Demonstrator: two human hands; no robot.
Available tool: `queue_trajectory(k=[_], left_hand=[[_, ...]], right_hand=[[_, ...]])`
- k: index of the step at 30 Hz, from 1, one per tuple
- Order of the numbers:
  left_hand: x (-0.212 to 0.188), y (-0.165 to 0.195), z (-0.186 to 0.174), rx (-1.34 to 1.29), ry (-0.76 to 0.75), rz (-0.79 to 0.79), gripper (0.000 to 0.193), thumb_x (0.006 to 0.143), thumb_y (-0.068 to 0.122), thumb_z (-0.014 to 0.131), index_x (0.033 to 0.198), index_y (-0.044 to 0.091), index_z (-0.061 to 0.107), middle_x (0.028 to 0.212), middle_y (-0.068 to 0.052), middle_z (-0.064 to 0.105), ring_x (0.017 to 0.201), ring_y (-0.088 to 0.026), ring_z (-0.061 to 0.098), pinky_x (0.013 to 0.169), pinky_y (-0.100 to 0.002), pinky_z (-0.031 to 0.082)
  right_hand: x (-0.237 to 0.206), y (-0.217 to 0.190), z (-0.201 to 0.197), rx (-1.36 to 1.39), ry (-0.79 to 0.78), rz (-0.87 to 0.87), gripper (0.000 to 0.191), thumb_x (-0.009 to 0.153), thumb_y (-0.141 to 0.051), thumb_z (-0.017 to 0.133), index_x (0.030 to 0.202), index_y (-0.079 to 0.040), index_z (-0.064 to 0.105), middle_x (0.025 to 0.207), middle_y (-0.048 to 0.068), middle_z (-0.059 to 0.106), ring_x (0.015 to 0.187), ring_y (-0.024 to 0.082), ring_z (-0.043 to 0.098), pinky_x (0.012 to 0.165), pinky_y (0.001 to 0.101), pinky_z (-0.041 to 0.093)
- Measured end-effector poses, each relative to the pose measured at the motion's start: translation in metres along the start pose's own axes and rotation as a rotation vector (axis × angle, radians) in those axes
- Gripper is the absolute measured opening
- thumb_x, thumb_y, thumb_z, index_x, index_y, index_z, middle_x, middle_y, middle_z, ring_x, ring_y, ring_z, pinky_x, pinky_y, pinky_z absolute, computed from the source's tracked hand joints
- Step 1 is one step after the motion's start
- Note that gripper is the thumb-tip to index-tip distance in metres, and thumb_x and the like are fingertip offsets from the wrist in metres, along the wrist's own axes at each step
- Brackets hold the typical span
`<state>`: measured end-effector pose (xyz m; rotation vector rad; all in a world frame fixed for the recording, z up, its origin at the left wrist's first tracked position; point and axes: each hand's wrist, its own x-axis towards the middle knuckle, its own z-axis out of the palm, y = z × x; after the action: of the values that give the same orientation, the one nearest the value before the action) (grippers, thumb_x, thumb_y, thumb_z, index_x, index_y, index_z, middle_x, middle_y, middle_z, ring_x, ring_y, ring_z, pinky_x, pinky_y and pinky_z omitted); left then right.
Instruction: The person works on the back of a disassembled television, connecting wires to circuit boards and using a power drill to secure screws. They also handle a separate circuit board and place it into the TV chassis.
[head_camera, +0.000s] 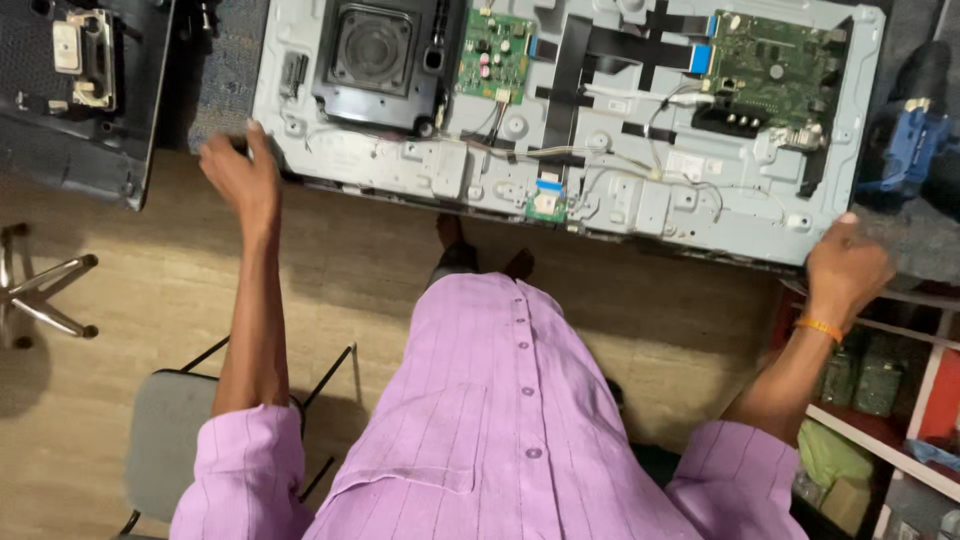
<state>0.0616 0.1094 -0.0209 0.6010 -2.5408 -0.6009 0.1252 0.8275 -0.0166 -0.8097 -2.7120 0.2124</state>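
Gripping the two near corners of an opened flat-screen television chassis (420, 165), I stand over it and look straight down past my lilac shirt. My left hand (240, 170) is curled on the near left corner, fingers bent over the edge; my right hand (845, 265), with an orange band at the wrist, is closed on the near right corner, thumb on top. The chassis lies face down across a dark work surface, running from left to right on the far side of me, its near edge hanging out over the wooden floor (130, 260). Bare grey sheet metal makes up its back, and it carries a black speaker box (375, 60) at the far left, a small green power board (495, 55) beside that, a larger green main board (775, 70) at the far right, and black ribbon cables and thin white wires between them. I judge it wide, fairly light but floppy across its length, with a glass panel underneath that would crack if twisted, so the folded metal rim at both ends is the safe hold, never the boards or cables. A blue cordless drill (915, 140) sits just right of it, though part of it is cut off. A grey chair (165, 430) stands near my left side.
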Motion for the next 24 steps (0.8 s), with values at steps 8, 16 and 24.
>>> queue_trajectory(k=[8,16,24], left_hand=[[-0.077,-0.003,0.003,-0.572,0.236,-0.294,0.037,0.107,0.023,0.067,0.131,0.003,0.049,0.115,-0.010,0.057,0.104,-0.024,0.056,0.088,-0.039,0.052],[-0.183,0.053,0.033,-1.551,-0.618,-0.840,0.030,0.093,0.020,0.073,0.113,0.008,0.055,0.100,-0.011,0.069,0.097,-0.025,0.073,0.091,-0.041,0.061],[-0.150,0.071,0.045,-1.761,-0.722,-0.891,0.020,0.090,0.003,0.076,0.096,0.004,0.057,0.096,-0.007,0.067,0.092,-0.016,0.066,0.088,-0.035,0.057]], right_hand=[[-0.057,0.020,0.038,0.761,0.433,0.068,0.036,0.121,-0.030,0.056,0.125,0.004,0.069,0.096,0.020,0.064,0.081,0.037,0.058,0.072,0.0424,0.053],[-0.239,-0.154,0.049,1.705,-0.787,0.601,0.022,0.110,-0.024,0.054,0.116,-0.004,0.057,0.094,0.010,0.064,0.079,0.024,0.064,0.078,0.0460,0.057],[-0.250,-0.309,0.041,1.942,-0.927,0.414,0.015,0.107,-0.005,0.072,0.098,-0.001,0.061,0.100,0.009,0.066,0.095,0.019,0.065,0.095,0.0476,0.059]])
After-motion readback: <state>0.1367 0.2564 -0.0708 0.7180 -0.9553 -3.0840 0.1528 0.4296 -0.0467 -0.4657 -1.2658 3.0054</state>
